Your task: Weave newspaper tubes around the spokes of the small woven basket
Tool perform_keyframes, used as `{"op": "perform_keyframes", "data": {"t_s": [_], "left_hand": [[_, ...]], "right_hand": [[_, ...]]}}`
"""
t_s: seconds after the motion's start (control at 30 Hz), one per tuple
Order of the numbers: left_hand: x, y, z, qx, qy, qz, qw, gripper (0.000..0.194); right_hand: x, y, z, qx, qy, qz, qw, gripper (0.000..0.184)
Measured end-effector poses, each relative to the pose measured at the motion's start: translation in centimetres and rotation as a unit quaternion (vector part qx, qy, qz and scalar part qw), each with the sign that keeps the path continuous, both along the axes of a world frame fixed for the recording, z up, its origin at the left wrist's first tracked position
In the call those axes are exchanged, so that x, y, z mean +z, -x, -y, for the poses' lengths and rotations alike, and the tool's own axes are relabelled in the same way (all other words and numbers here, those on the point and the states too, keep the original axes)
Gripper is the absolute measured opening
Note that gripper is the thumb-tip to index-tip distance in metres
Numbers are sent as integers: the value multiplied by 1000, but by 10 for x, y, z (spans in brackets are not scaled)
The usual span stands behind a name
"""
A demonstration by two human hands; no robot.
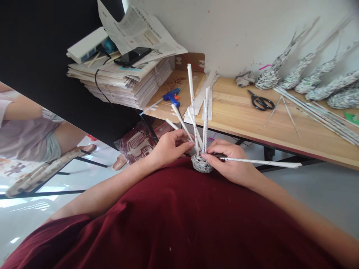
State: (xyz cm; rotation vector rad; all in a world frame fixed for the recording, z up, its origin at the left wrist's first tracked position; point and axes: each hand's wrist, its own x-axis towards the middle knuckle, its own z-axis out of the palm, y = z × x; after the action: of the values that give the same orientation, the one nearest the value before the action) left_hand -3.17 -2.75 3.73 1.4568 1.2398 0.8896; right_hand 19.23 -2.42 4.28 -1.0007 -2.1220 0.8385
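Note:
In front of my maroon clothing is a small round basket (202, 165) woven from rolled newspaper. Several paper tubes (205, 119) stand up from it, fanned out and leaning at different angles. My left hand (172, 147) is on the basket's left side, its fingers curled round the tubes there and the thumb pointing at the rim. On the other side my right hand (231, 160) pinches a paper strand at the rim between thumb and fingertips. A long paper tube (266, 162) sticks out to the right past that hand. The basket's inside is mostly hidden.
The wooden table (232, 101) holds black scissors (261, 101), a blue glue gun (171, 97), loose paper tubes (319, 112) and several woven long-necked pieces (269, 76). A newspaper stack (120, 82) carries a phone (133, 56). Another person (30, 127) sits at left.

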Motion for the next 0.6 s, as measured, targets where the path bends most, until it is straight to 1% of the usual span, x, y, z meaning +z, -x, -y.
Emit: {"op": "perform_keyframes", "data": {"t_s": [0.03,0.07,0.1,0.13,0.23,0.27,0.3,0.33,0.4,0.5,0.6], "left_hand": [[2,-1,2,33,-41,-57,997,26],[5,-1,4,57,-77,-101,990,28],[10,-2,7,68,-102,-120,985,32],[15,-3,11,66,-115,-108,985,34],[29,-7,22,0,-110,27,994,20],[32,-8,25,-20,-115,47,992,20],[34,-9,28,-34,-128,43,990,24],[36,-9,30,-42,-145,12,989,27],[35,-10,32,-52,-184,-91,977,32],[34,-11,32,-70,-243,-237,938,41],[38,-13,31,-94,-297,-299,902,43]], "right_hand": [[0,0,0,-1,2,2,1000,11],[1,0,0,-3,2,5,1000,11],[1,0,1,-5,3,9,1000,11],[2,0,1,-5,2,13,1000,12],[3,-1,2,3,-6,9,1000,13],[3,-1,2,6,-8,5,1000,13],[3,-1,2,9,-10,2,1000,13],[3,-1,2,11,-12,0,1000,13],[3,-1,2,13,-14,1,1000,14],[3,-1,2,24,-20,-4,999,15],[3,-2,2,37,-36,-6,999,15]]}}
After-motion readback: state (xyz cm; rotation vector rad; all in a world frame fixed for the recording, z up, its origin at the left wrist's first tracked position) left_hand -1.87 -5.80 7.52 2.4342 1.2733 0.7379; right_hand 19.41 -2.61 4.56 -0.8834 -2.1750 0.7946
